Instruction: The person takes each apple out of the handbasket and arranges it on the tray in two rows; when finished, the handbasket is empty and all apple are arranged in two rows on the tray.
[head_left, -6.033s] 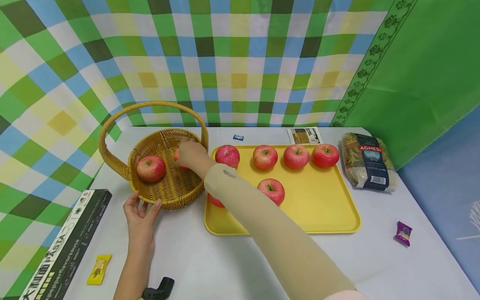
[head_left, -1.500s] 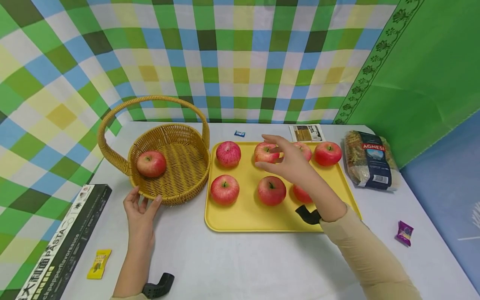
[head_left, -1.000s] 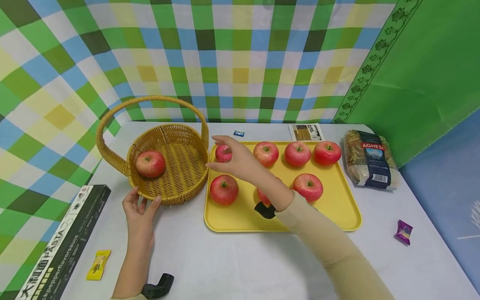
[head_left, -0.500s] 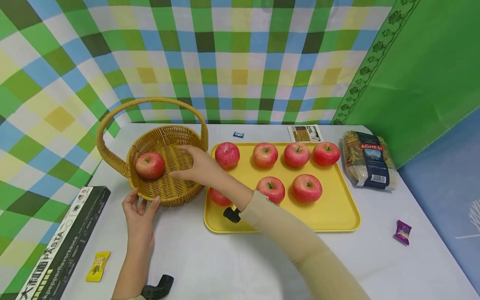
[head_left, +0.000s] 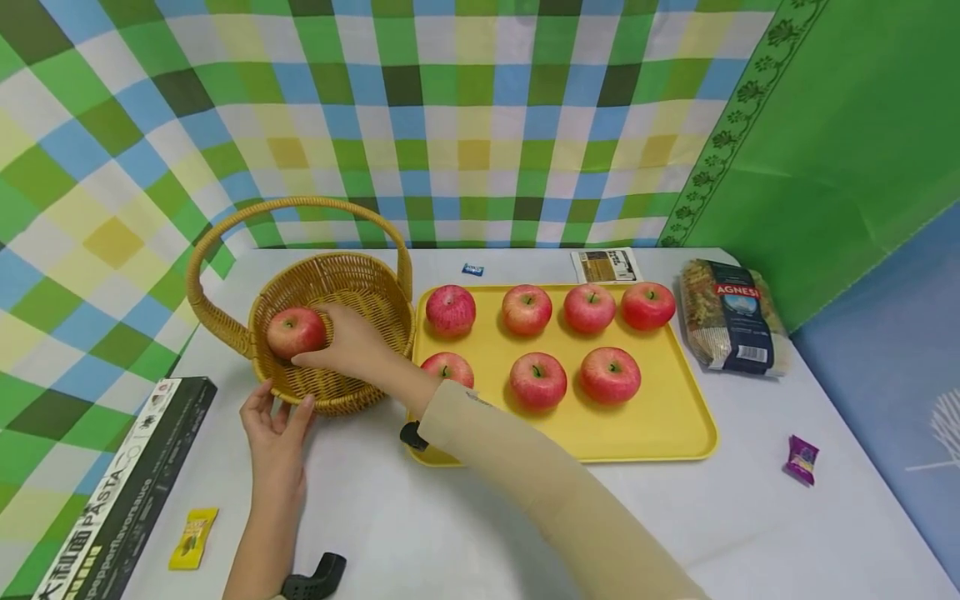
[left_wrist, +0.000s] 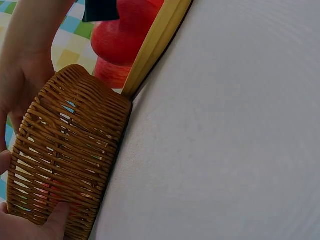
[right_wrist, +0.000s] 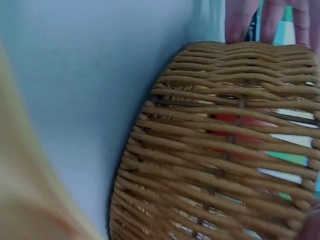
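A red apple (head_left: 292,330) lies in the woven basket (head_left: 333,400) at the table's left. My right hand (head_left: 318,337) reaches inside and grips it, thumb along its front, fingers at its right side. My left hand (head_left: 276,410) rests with straight fingers against the basket's near wall. In the left wrist view those fingers (left_wrist: 56,221) press the basket (left_wrist: 70,165) beside the tray's edge (left_wrist: 157,42). Through the weave of the basket (right_wrist: 200,165) in the right wrist view, the apple (right_wrist: 240,135) shows red. Several more apples (head_left: 537,379) sit on the yellow tray (head_left: 660,433).
A bag of pasta (head_left: 731,321) lies right of the tray, a purple candy (head_left: 801,458) nearer the right edge. A black pasta box (head_left: 112,492) and a yellow packet (head_left: 191,529) lie at the near left. Small packets (head_left: 603,265) sit behind the tray.
My right hand has swung left from the tray into the basket and closed on the apple there. The left hand has stayed at the basket's wall.
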